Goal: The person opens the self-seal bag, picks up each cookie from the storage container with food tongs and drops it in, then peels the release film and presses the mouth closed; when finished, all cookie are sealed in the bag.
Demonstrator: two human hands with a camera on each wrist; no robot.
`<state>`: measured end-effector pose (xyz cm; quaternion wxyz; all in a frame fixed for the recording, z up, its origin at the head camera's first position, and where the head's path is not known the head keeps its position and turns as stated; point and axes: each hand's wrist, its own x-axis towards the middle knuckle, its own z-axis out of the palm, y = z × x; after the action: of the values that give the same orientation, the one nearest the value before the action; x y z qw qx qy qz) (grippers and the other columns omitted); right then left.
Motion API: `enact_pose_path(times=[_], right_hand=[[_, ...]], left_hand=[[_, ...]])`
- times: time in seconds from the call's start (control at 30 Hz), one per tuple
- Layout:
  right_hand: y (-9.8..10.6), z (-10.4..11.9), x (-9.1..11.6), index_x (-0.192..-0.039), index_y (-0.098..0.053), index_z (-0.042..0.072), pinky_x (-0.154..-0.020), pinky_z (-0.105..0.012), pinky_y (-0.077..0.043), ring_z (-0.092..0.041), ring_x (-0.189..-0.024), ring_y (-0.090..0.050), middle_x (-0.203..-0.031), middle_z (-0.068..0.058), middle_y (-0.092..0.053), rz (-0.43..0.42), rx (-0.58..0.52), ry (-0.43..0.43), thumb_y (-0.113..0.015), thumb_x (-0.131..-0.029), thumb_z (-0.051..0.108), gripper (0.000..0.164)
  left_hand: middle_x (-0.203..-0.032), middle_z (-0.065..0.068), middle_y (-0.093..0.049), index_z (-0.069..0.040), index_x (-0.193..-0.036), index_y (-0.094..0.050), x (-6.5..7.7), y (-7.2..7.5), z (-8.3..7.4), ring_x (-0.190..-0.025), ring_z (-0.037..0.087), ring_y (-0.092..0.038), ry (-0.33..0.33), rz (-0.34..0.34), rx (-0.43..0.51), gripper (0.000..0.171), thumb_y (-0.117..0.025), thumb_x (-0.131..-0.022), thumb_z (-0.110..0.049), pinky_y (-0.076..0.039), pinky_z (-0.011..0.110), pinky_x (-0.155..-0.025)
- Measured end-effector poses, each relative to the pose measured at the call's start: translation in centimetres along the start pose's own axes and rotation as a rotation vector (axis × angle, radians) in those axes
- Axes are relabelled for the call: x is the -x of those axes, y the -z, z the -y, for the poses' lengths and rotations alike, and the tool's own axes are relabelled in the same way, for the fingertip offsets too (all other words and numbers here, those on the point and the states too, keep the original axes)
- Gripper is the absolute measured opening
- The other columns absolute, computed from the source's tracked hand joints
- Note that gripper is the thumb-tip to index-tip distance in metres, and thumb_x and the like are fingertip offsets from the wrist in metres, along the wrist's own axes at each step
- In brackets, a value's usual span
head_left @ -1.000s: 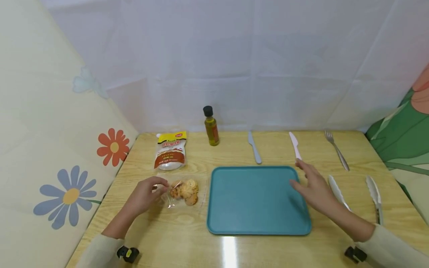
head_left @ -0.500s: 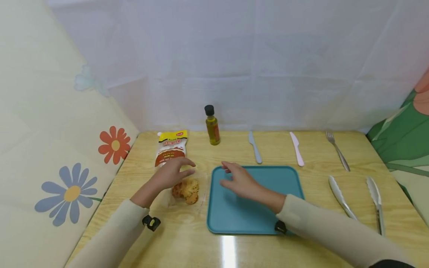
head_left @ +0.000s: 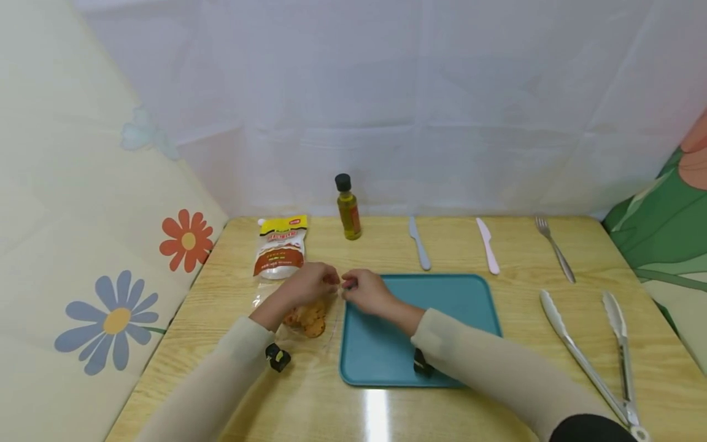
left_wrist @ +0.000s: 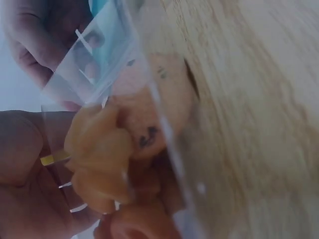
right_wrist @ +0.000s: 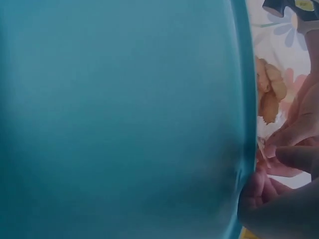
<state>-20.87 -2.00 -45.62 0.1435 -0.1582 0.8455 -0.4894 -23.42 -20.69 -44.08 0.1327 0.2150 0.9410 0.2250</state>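
Note:
A clear plastic bag of cookies (head_left: 310, 322) lies flat on the table, left of the teal tray (head_left: 444, 301). At the bag's far right corner, my left hand (head_left: 310, 283) pinches the film. My right hand (head_left: 369, 293), beside it over the tray's left edge, pinches the same corner with curled fingers. The left wrist view shows the cookies (left_wrist: 99, 154) through the film, close to my left palm (left_wrist: 30, 169). Both sets of fingertips nearly meet in the right wrist view, by the tray rim (right_wrist: 249, 99). My left forearm covers part of the bag.
A yellow-topped pouch (head_left: 280, 248) and an oil bottle (head_left: 348, 212) stand behind. A grey-blue knife (head_left: 420, 244), pink knife (head_left: 488, 247) and fork (head_left: 555, 248) lie farther right. Metal tongs (head_left: 585, 362) spread open at the right.
My right hand has swept left from beyond the tray's right side to the bag's corner. My left hand has moved right across the bag. Both now pinch its corner.

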Motion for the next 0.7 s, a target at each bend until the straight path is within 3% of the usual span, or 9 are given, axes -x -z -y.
enact_pose_path(times=[0.13,0.3,0.5,0.7], right_hand=[[-0.4,0.0,-0.7,-0.114,-0.075,-0.001,-0.078,-0.028,-0.057,-0.019,-0.091,-0.071,-0.099,-0.009,-0.077,-0.036,0.01,-0.014,-0.073,-0.095,0.007,0.021],[-0.6,-0.2,-1.2,-0.096,-0.078,0.003,-0.064,-0.019,-0.049,-0.008,-0.072,-0.063,-0.083,-0.004,-0.074,-0.071,0.015,-0.024,-0.076,-0.092,0.005,0.004],[-0.7,-0.6,-1.4,-0.092,-0.072,0.008,-0.063,-0.021,-0.048,-0.008,-0.072,-0.062,-0.083,-0.003,-0.073,-0.118,0.027,0.007,-0.077,-0.09,0.004,0.007],[-0.7,-0.4,-1.0,-0.087,-0.062,0.01,-0.064,-0.024,-0.048,-0.011,-0.073,-0.06,-0.082,-0.001,-0.068,-0.172,0.111,0.17,-0.074,-0.093,0.002,0.015]], left_hand=[[-0.086,0.0,-0.073,-0.009,-0.092,-0.077,0.0,0.0,0.3,-0.077,0.013,-0.06,0.017,0.013,0.045,0.01,-0.069,-0.098,-0.011,-0.052,0.032,-0.073],[-0.085,0.0,-0.074,-0.007,-0.093,-0.078,0.2,0.2,0.8,-0.076,0.012,-0.059,0.043,0.035,0.173,0.012,-0.068,-0.099,-0.009,-0.051,0.03,-0.074],[-0.089,0.003,-0.075,-0.003,-0.096,-0.078,0.4,0.3,1.7,-0.079,0.012,-0.059,0.017,0.036,0.31,0.015,-0.065,-0.101,-0.008,-0.051,0.03,-0.076],[-0.092,0.007,-0.075,0.0,-0.099,-0.077,0.6,0.4,2.0,-0.082,0.014,-0.059,0.051,0.044,0.389,0.018,-0.062,-0.102,-0.008,-0.05,0.029,-0.077]])
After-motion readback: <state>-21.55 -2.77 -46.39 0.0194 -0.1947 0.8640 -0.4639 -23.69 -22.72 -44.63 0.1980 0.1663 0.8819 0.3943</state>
